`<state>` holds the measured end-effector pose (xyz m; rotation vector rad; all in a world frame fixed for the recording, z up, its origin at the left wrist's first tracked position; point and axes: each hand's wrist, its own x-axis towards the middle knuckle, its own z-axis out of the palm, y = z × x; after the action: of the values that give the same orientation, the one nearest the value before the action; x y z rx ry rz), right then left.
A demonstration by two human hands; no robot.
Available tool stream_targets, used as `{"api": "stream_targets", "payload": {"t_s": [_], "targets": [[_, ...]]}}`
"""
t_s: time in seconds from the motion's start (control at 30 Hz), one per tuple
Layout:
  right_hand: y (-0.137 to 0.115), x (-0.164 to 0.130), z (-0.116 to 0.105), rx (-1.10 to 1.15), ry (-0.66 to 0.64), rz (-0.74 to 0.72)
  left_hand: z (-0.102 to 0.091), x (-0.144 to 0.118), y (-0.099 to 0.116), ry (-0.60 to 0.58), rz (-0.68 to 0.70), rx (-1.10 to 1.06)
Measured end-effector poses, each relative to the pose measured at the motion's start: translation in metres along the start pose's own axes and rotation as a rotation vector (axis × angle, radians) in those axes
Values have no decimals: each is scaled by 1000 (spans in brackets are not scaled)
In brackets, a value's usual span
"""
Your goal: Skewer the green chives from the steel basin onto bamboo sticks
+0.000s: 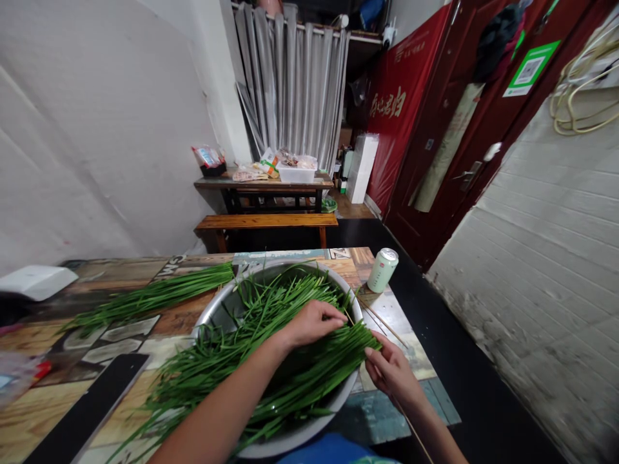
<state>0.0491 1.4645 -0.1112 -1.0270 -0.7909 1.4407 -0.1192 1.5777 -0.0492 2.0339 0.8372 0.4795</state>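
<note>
A large metal basin (pixel 218 308) holds a heap of long green garlic chives (pixel 290 290), many hanging over its left rim. My left hand (pixel 314 322) reaches across the basin, thumb and fingers pinched at the upper edge of a chive bundle. At the bundle's pale cut ends, my right hand (pixel 393 368) has its fingers closed. A thin bamboo skewer (pixel 414 433) runs out below that hand toward the bottom edge; in line with it, a thin stick shows beside my left fingertips. The chives hide what lies between. More chives (pixel 159 293) lie on the table left of the basin.
The patchwork-print table (pixel 420 361) also bears a pale green can (pixel 383 270), loose skewers (pixel 387 322), a dark phone-like slab (pixel 91 409) and a white box (pixel 37 282). Beyond stand a wooden bench (pixel 268 222) and another table with a white tub (pixel 297 173). A brick wall is at right.
</note>
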Motion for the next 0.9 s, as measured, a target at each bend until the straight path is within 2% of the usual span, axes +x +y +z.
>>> {"api": "stream_targets", "payload": {"t_s": [0.07, 0.1, 0.2, 0.3, 0.63, 0.77, 0.9], "targets": [[2, -2, -2, -4, 13, 7, -5, 1, -2, 159, -57, 138], [3, -4, -2, -8, 19, 9, -6, 2, -5, 198, -84, 223], [4, -6, -3, -17, 17, 12, -1, 3, -16, 164, -110, 469], [4, -6, -2, -21, 19, 9, 6, 3, -23, 134, -99, 579], [4, -5, -4, -21, -6, -6, 3, -1, -18, 54, -111, 606], [5, -4, -5, -27, -11, -16, 2, 0, -19, 85, -124, 506], [3, -4, -4, -39, -4, -18, 1, 3, -17, 190, -148, 351]]}}
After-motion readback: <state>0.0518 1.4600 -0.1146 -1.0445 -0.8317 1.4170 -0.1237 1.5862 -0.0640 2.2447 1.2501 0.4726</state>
